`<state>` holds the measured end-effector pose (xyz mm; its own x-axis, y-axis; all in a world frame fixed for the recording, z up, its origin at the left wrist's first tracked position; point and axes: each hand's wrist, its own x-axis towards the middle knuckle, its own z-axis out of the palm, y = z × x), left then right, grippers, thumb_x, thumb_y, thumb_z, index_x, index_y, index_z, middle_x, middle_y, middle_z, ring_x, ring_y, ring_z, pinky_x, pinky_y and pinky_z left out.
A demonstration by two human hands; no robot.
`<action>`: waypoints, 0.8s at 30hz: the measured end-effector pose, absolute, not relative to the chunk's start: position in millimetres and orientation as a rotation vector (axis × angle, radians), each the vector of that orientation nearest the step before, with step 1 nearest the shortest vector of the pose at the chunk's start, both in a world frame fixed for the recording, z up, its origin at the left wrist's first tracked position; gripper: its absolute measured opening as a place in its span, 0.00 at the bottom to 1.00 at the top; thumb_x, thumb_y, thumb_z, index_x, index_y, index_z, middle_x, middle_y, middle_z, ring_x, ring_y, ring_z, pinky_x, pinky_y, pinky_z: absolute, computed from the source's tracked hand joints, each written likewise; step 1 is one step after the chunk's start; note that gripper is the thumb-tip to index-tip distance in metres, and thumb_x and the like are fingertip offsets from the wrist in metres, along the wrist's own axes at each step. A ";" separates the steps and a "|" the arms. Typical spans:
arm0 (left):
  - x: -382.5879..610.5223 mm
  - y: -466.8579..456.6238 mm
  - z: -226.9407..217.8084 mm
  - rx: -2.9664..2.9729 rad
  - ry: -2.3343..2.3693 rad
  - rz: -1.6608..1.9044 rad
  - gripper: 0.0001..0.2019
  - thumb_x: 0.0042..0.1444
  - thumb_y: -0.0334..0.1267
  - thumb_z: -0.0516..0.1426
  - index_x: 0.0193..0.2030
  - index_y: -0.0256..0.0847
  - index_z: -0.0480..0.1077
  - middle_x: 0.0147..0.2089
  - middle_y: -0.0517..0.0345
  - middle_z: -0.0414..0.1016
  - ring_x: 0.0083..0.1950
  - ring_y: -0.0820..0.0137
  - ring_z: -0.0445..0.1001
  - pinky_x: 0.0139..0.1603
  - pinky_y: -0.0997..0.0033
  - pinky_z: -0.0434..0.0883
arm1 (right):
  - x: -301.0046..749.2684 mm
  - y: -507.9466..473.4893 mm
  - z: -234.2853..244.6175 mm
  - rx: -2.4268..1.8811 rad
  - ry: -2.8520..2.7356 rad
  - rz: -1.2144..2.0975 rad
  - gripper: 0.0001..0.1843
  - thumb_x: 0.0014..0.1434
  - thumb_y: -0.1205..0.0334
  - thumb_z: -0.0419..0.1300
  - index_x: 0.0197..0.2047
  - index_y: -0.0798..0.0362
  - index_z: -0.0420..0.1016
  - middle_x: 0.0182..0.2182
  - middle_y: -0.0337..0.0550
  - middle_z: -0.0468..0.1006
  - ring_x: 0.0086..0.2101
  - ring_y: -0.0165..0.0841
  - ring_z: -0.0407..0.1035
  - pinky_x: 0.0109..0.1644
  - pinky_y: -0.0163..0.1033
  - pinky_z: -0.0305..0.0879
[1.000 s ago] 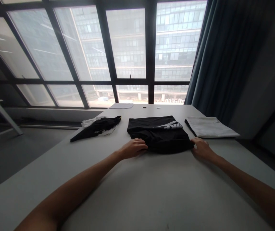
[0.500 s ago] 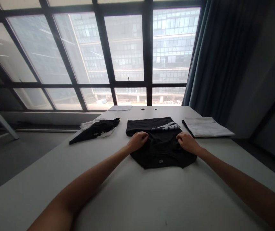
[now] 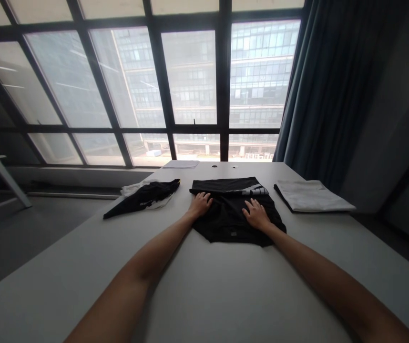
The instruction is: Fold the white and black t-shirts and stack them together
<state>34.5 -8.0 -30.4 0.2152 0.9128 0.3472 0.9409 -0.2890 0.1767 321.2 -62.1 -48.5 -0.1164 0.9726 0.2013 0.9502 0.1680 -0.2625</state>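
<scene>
A black T-shirt with white lettering lies partly folded on the white table, its collar side towards me and a folded band across its far part. On the shirt's left side, by the fold's edge, rests my left hand, fingers stretched forward. My right hand lies flat on the cloth right of the middle, its fingers spread. Both hands touch the fabric without gripping it.
Left of the shirt lies a crumpled heap of black and white clothing. A folded white cloth with a dark layer beneath sits at the right. A flat pale sheet and two small round items are at the far end, below the windows.
My right hand has moved left and inward over the shirt, and its curled fingers have spread flat. My left hand's fingers have straightened. The view has tilted slightly upward.
</scene>
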 end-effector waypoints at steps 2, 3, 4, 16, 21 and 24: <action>29.9 -19.7 -33.5 -2.415 -1.740 -0.595 0.22 0.71 0.44 0.48 0.66 0.39 0.66 0.69 0.42 0.64 0.73 0.53 0.56 0.71 0.46 0.53 | 323.7 -67.7 -48.6 -1.776 -2.162 0.092 0.30 0.72 0.49 0.46 0.71 0.55 0.61 0.72 0.57 0.54 0.71 0.45 0.43 0.71 0.54 0.42; 27.6 -29.7 -36.3 -2.432 -1.676 -0.589 0.22 0.71 0.43 0.48 0.67 0.39 0.66 0.71 0.43 0.62 0.74 0.53 0.53 0.72 0.47 0.52 | 326.4 -73.1 -50.0 -1.747 -2.187 0.094 0.30 0.72 0.50 0.46 0.71 0.55 0.61 0.72 0.57 0.54 0.72 0.45 0.42 0.71 0.54 0.41; 24.9 -42.1 -39.3 -2.449 -1.606 -0.579 0.22 0.71 0.42 0.48 0.67 0.40 0.65 0.72 0.44 0.61 0.75 0.53 0.51 0.72 0.47 0.51 | 329.7 -79.9 -52.2 -1.720 -2.210 0.094 0.30 0.72 0.50 0.45 0.71 0.54 0.62 0.72 0.56 0.53 0.72 0.45 0.41 0.72 0.55 0.40; 21.9 -99.4 0.4 -2.375 -1.823 -0.359 0.20 0.70 0.50 0.46 0.54 0.42 0.74 0.52 0.44 0.78 0.54 0.53 0.77 0.53 0.56 0.71 | 348.3 -113.5 -23.6 -1.720 -2.243 0.056 0.22 0.71 0.53 0.48 0.53 0.54 0.78 0.51 0.55 0.79 0.52 0.45 0.72 0.56 0.45 0.64; 31.9 -42.6 -13.4 -2.426 -2.113 -0.179 0.30 0.69 0.57 0.45 0.72 0.48 0.59 0.75 0.44 0.53 0.75 0.45 0.52 0.69 0.38 0.53 | 345.9 -53.1 -22.7 -1.817 -2.242 0.015 0.25 0.71 0.54 0.49 0.63 0.58 0.70 0.66 0.58 0.66 0.65 0.46 0.58 0.66 0.47 0.55; 33.0 -20.9 -23.0 -2.445 -2.171 -0.173 0.32 0.68 0.62 0.43 0.74 0.54 0.56 0.78 0.46 0.47 0.76 0.39 0.45 0.68 0.30 0.48 | 348.8 -17.6 -29.9 -1.928 -2.276 0.123 0.30 0.73 0.49 0.45 0.70 0.55 0.61 0.71 0.56 0.56 0.70 0.46 0.47 0.70 0.56 0.46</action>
<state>33.0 -20.9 -23.0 0.1188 0.9929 -0.0091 0.9788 -0.1156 0.1688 348.8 -17.6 -29.9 -0.1588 0.9851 0.0661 0.9722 0.1677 -0.1634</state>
